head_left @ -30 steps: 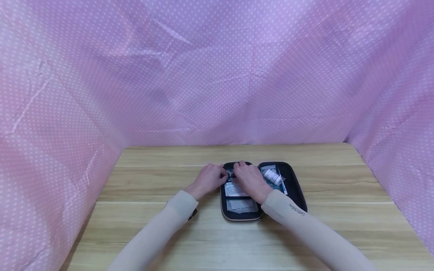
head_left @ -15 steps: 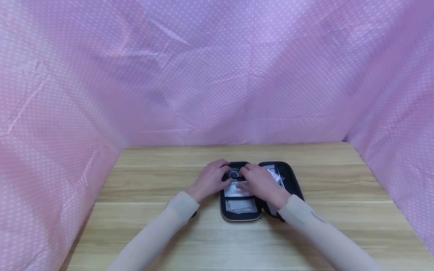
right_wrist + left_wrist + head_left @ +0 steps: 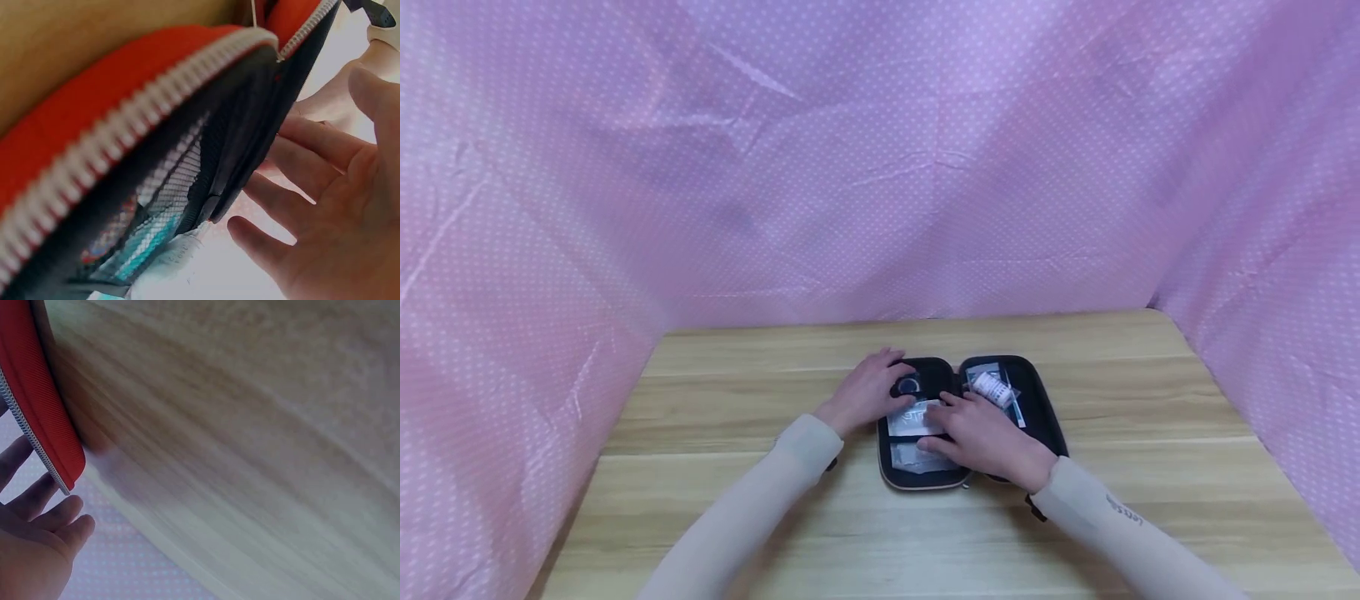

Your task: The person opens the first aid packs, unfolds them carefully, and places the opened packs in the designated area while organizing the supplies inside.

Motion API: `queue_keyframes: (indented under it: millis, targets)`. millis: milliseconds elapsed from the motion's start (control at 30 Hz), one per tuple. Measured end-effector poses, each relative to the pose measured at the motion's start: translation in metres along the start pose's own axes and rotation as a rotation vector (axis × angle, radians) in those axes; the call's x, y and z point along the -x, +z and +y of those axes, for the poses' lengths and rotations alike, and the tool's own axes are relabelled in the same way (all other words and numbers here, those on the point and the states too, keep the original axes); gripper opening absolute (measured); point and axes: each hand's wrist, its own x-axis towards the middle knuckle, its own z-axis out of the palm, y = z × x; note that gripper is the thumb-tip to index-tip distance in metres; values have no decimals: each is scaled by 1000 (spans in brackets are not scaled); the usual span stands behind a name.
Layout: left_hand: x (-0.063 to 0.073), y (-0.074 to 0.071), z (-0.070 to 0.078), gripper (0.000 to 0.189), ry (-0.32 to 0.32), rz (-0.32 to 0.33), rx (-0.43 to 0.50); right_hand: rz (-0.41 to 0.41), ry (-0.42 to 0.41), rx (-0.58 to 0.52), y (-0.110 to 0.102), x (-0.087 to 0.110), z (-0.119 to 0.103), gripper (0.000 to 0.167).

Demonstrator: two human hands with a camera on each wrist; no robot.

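An unfolded zip case [image 3: 925, 481], red outside and black inside, lies on the table. My left hand [image 3: 859, 393] reaches over the left rim of its left half, fingers spread around a dark round item [image 3: 908, 384] under the top strap. In the left wrist view those fingers extend by the zipper edge [image 3: 37, 450]. My right hand [image 3: 988, 433] hovers low over the middle of the case, its fingers straight and apart in the right wrist view. Below its fingertips, a white packet [image 3: 906, 419] and a clear-wrapped packet [image 3: 917, 457] sit under straps.
In the case's right half, a white printed roll [image 3: 992, 388] lies on a mesh pocket with blue-green packets [image 3: 147, 240] behind it. The wooden table [image 3: 715, 408] extends around the case. Pink dotted cloth [image 3: 820, 208] hangs behind and at both sides.
My right hand has drawn back from the top strap toward the lower right, uncovering the round item and the white packet. My left hand stays at the left rim, its fingers more spread.
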Motion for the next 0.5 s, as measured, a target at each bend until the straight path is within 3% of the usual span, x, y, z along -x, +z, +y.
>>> queue_keyframes:
  millis: [167,333,500]
  targets:
    - [0,-1,2,51,5,4,-18,-44,17,-32,2,3,-1,52]
    - [-2,0,4,46,39,38,-110,-82,15,-71,3,4,-2,55]
    - [-2,1,5,47,46,56,-158,-74,5,-99,4,6,-1,57]
